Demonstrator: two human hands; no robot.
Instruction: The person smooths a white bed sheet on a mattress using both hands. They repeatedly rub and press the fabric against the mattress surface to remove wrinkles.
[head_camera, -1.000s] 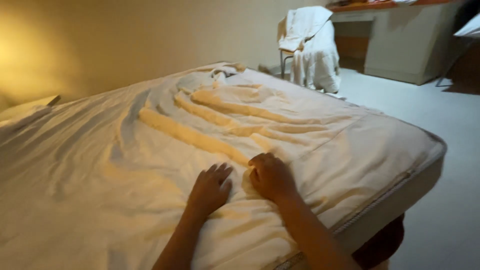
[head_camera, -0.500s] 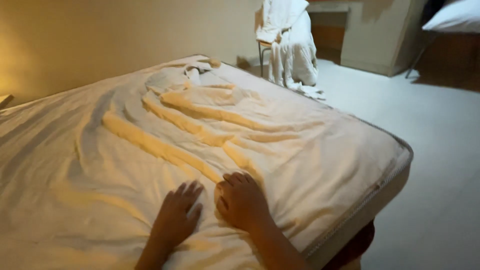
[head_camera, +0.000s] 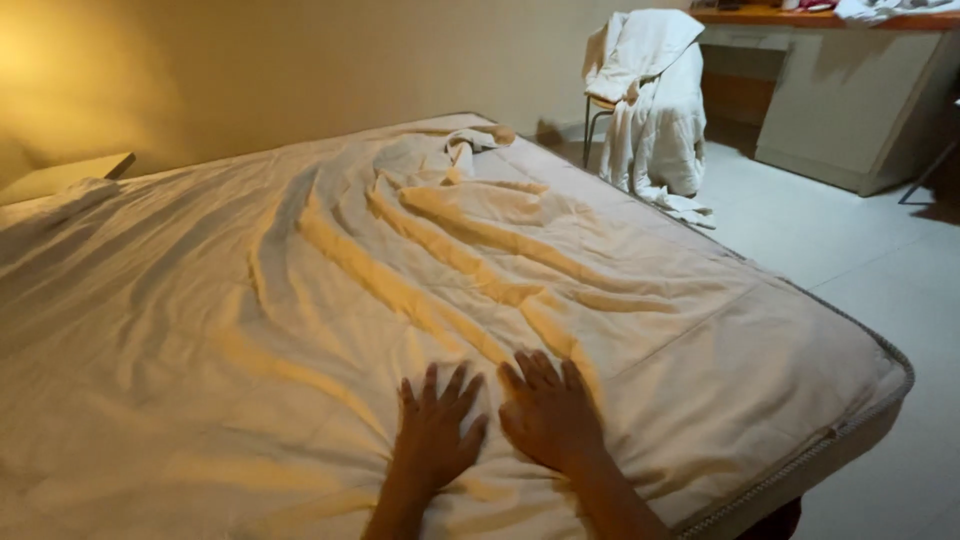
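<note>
A cream bed sheet (head_camera: 300, 300) lies wrinkled over a mattress (head_camera: 850, 420), with long raised folds running from the far corner toward me. My left hand (head_camera: 435, 430) rests flat on the sheet near the bed's front edge, fingers spread. Right beside it, my right hand (head_camera: 548, 412) also presses flat on the sheet, fingers apart, just below the end of a fold. Neither hand holds anything. A bunched part of the sheet (head_camera: 470, 145) sits at the far corner.
A chair (head_camera: 650, 100) draped with white cloth stands past the bed on the pale tiled floor (head_camera: 860, 250). A desk (head_camera: 850, 90) runs along the back right. A small bedside surface (head_camera: 60, 175) shows at the far left by the wall.
Both hands stay side by side on the sheet, now spread flatter with fingers apart. The view has shifted, so the hands sit lower and the chair and desk show more fully.
</note>
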